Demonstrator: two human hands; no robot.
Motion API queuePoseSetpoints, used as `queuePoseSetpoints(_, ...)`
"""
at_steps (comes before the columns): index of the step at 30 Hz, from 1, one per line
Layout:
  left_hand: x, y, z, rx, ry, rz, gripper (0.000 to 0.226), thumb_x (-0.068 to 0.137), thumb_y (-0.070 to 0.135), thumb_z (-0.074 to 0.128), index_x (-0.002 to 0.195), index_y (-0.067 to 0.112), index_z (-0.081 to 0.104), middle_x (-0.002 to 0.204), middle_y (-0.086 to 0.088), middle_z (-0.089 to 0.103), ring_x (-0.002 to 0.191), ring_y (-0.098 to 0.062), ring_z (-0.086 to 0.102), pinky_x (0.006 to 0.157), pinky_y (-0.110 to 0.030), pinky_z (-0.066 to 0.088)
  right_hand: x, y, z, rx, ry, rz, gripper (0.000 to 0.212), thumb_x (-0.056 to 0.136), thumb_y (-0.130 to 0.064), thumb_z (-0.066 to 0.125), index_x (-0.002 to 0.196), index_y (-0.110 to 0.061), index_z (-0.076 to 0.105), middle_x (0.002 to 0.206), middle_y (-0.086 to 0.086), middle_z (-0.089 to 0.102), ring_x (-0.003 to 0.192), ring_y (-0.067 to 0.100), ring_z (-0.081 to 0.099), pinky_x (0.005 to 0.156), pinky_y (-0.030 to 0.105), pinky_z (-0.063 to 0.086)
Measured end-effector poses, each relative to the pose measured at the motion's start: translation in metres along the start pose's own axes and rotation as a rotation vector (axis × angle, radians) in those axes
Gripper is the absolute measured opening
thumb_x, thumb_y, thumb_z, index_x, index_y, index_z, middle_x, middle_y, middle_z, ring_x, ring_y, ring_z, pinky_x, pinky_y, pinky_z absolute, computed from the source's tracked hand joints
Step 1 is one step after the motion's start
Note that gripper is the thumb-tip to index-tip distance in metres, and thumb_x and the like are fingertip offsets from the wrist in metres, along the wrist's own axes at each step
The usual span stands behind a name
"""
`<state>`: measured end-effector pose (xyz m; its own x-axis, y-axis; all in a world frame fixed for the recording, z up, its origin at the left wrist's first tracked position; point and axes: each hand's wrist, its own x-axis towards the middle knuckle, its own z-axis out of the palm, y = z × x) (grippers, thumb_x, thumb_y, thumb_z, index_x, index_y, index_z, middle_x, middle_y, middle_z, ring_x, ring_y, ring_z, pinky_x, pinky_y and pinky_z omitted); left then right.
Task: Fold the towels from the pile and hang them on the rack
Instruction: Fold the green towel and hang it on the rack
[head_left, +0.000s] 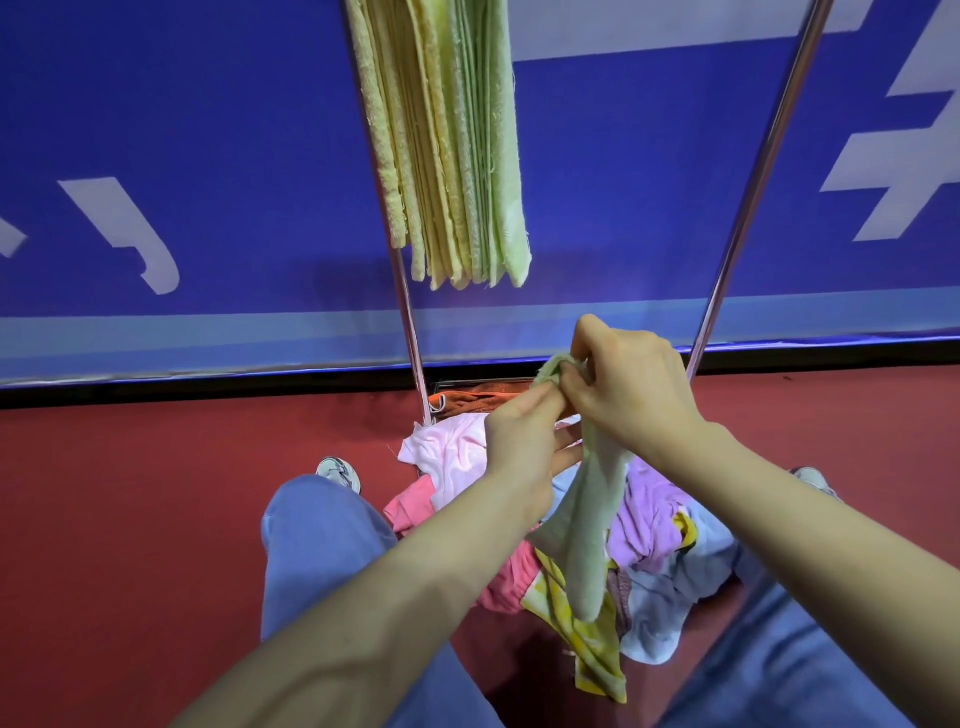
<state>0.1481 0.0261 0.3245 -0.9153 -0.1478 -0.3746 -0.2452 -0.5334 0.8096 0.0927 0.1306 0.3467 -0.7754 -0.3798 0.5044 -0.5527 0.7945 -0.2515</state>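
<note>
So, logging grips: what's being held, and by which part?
The left hand and right hand both pinch the pale green terry towel at its top end; the rest hangs down.

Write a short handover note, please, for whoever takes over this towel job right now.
Hands: the left hand and right hand, close together, both pinch the top edge of a green towel, which hangs bunched and is not yet folded.
Things: the pile of mixed towels lies on the red floor at the foot of the rack.
Done: a batch of folded towels, yellow and green, hangs on the rack by its left pole.
Left: fold and hang the green towel, then the rest of the pile.
</note>
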Motion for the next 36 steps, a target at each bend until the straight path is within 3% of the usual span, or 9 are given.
queuePoseSetpoints(5, -0.003, -0.001, 0.001, 0.016, 0.024, 0.065, 0.021, 0.099, 0.007, 0.056, 0.085, 0.013, 0.071, 0.084, -0.007, 0.069, 0.066, -0.017, 0.068, 0.058, -0.028, 0.057, 0.005, -0.003, 0.003, -0.025, -0.038, -0.001, 0.017, 0.084, -0.026, 0.06, 0.087, -0.015, 0.046, 0.07, 0.004, 0.06, 0.069, 0.038, 0.054, 0.059, 0.038, 0.044)
queuePoseSetpoints(11, -0.002, 0.009, 0.0, -0.072, 0.096, 0.004, 0.017, 0.099, 0.015, 0.057, 0.09, 0.015, 0.072, 0.076, 0.001, 0.075, 0.066, -0.012, 0.073, 0.054, -0.024, 0.057, 0.001, 0.001, 0.004, -0.057, -0.105, -0.186, 0.023, 0.083, -0.019, 0.064, 0.085, -0.015, 0.041, 0.073, 0.008, 0.055, 0.063, 0.038, 0.051, 0.051, 0.037, 0.041)
queuePoseSetpoints(13, -0.001, 0.012, -0.001, -0.091, 0.111, -0.01, 0.013, 0.096, 0.02, 0.062, 0.092, 0.014, 0.072, 0.081, 0.0, 0.077, 0.07, -0.012, 0.074, 0.059, -0.025, 0.058, -0.003, 0.003, 0.005, -0.07, -0.092, -0.217, 0.025, 0.081, -0.016, 0.067, 0.085, -0.014, 0.043, 0.072, 0.007, 0.053, 0.061, 0.036, 0.051, 0.048, 0.034, 0.037)
queuePoseSetpoints(16, 0.0, 0.014, 0.003, -0.102, 0.107, 0.063, 0.015, 0.095, 0.018, 0.066, 0.102, 0.007, 0.073, 0.092, -0.008, 0.078, 0.08, -0.015, 0.075, 0.073, -0.028, 0.061, -0.009, 0.002, 0.006, -0.052, -0.051, -0.161, 0.017, 0.082, -0.013, 0.061, 0.091, -0.009, 0.048, 0.079, 0.008, 0.052, 0.067, 0.035, 0.048, 0.05, 0.032, 0.032)
queuePoseSetpoints(19, 0.0, 0.019, 0.01, -0.098, 0.075, 0.139, 0.017, 0.095, 0.009, 0.065, 0.107, -0.001, 0.072, 0.102, -0.017, 0.075, 0.084, -0.023, 0.074, 0.081, -0.032, 0.06, -0.014, -0.001, 0.007, 0.024, -0.015, -0.023, 0.024, 0.078, -0.005, 0.057, 0.1, -0.007, 0.047, 0.091, 0.007, 0.05, 0.072, 0.032, 0.041, 0.055, 0.035, 0.03)
queuePoseSetpoints(23, 0.003, 0.03, 0.018, -0.069, 0.076, 0.185, 0.014, 0.094, 0.008, 0.066, 0.104, -0.001, 0.07, 0.097, -0.016, 0.073, 0.079, -0.022, 0.072, 0.07, -0.028, 0.061, -0.015, 0.0, 0.007, 0.134, 0.038, 0.125, 0.025, 0.077, -0.005, 0.054, 0.1, -0.009, 0.043, 0.087, 0.005, 0.045, 0.069, 0.03, 0.035, 0.059, 0.038, 0.028)
queuePoseSetpoints(27, 0.006, 0.041, 0.022, -0.121, 0.143, 0.155, 0.017, 0.093, 0.006, 0.067, 0.109, 0.001, 0.069, 0.102, -0.017, 0.074, 0.084, -0.025, 0.073, 0.064, -0.028, 0.061, -0.02, 0.006, 0.013, 0.242, 0.054, 0.075, 0.027, 0.074, -0.002, 0.053, 0.088, -0.018, 0.036, 0.077, 0.002, 0.045, 0.064, 0.03, 0.039, 0.057, 0.042, 0.037)
queuePoseSetpoints(31, 0.008, 0.04, 0.024, -0.145, 0.187, 0.125, 0.038, 0.092, 0.008, 0.068, 0.129, 0.003, 0.062, 0.106, -0.014, 0.075, 0.094, -0.025, 0.074, 0.074, -0.035, 0.062, -0.024, 0.007, 0.015, 0.331, 0.104, 0.087, 0.028, 0.073, 0.002, 0.059, 0.084, -0.017, 0.042, 0.072, -0.002, 0.047, 0.063, 0.021, 0.041, 0.059, 0.036, 0.035)
queuePoseSetpoints(36, 0.008, 0.036, 0.027, -0.151, 0.19, 0.116, 0.04, 0.091, 0.007, 0.069, 0.13, 0.004, 0.062, 0.107, -0.016, 0.074, 0.1, -0.031, 0.072, 0.084, -0.044, 0.061, -0.027, 0.007, 0.016, 0.329, 0.113, 0.077, 0.025, 0.072, 0.002, 0.059, 0.084, -0.014, 0.044, 0.071, -0.002, 0.048, 0.062, 0.023, 0.042, 0.059, 0.036, 0.035)
